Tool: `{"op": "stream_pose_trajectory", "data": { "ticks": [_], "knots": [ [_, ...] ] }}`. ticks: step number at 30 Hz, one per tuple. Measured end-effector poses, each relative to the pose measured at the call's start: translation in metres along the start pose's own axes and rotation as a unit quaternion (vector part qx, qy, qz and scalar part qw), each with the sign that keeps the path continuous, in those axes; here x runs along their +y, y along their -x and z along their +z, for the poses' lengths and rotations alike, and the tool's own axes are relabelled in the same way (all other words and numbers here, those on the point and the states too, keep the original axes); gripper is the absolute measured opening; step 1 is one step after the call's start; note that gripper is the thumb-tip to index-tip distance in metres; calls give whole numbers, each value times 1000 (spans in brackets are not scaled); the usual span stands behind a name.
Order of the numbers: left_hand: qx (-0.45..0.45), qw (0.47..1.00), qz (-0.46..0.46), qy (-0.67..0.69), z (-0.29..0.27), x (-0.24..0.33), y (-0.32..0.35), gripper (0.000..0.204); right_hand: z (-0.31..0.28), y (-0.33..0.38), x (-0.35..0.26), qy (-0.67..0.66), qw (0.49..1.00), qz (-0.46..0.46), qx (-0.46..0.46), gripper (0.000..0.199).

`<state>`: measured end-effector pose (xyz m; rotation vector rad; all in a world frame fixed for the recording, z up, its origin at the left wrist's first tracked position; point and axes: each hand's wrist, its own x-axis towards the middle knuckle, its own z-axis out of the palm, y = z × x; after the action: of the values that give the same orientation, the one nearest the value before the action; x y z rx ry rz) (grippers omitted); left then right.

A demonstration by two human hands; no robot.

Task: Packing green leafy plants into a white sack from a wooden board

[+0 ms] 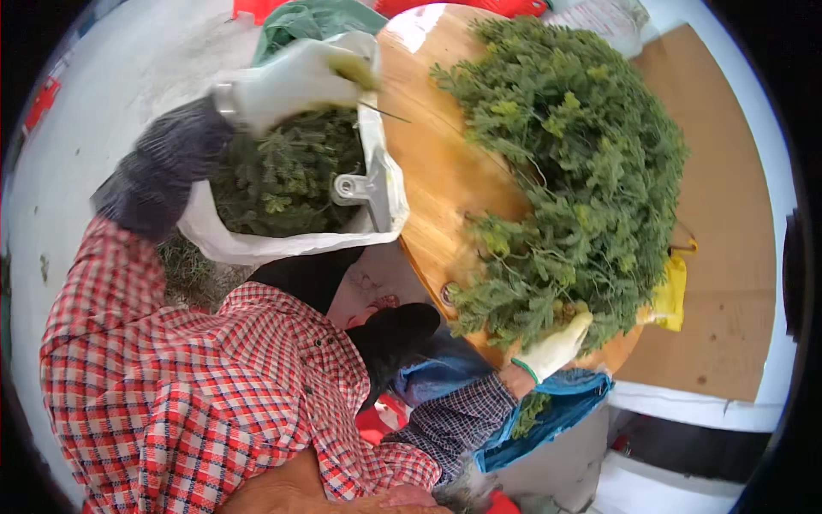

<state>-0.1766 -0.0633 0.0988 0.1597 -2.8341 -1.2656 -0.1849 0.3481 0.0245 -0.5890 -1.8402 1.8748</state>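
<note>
A thick ring-like wreath of green fir sprigs [608, 163] lies on a round wooden table [428, 171], its opening toward the left. My right hand [556, 345], in a pale glove with a green cuff, is closed on the wreath's near edge, fingertips partly hidden among the sprigs. My left hand [300, 83], in a white glove with yellowish fingertips, is raised over the far side of a white bag [390, 201]. Its fingers are bent and slightly blurred, and a thin dark stick [385, 112] juts out from beneath them. Loose fir sprigs [287, 171] fill the bag.
A grey metal bracket [351, 190] sits at the bag's right rim. Below the table's near edge hangs a blue bag [548, 407] with some greenery. A yellow pouch [672, 287] is right of the wreath, near a brown board [719, 214]. Green cloth [312, 21] lies behind the white bag.
</note>
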Motion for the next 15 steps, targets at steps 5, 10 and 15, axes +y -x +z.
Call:
{"op": "stream_pose_trajectory", "data": {
  "ticks": [5,10,15],
  "knots": [
    [131,945,-19,301,-91,-199,63,15,-11,11,17,297,926,-228,-52,54],
    [-9,913,-155,-376,-84,-124,90,27,26,37,-4,-30,999,-1,37,59],
    [-47,944,-244,-217,-77,-58,60,23,19,31,23,-16,999,-40,-32,50]
  ]
}}
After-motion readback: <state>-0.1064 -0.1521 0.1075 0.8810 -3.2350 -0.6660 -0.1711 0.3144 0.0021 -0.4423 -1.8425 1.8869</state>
